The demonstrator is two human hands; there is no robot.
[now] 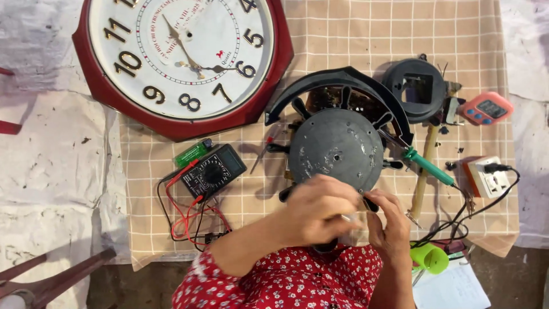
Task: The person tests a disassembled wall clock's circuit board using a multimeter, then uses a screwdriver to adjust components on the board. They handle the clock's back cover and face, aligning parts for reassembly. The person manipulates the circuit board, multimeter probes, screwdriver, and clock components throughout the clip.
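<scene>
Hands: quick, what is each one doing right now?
Left hand: closed, pinching a thin metal piece.
Right hand: fingers curled at the grey disc's edge; hold unclear.

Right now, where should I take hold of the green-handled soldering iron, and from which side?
Take the soldering iron by its green handle, coming from above and the right. It lies flat on the checked cloth, tip toward the grey round device and cord trailing right toward the socket block. The handle is the only bare, thick part; both hands are busy at the device's near edge.
</scene>
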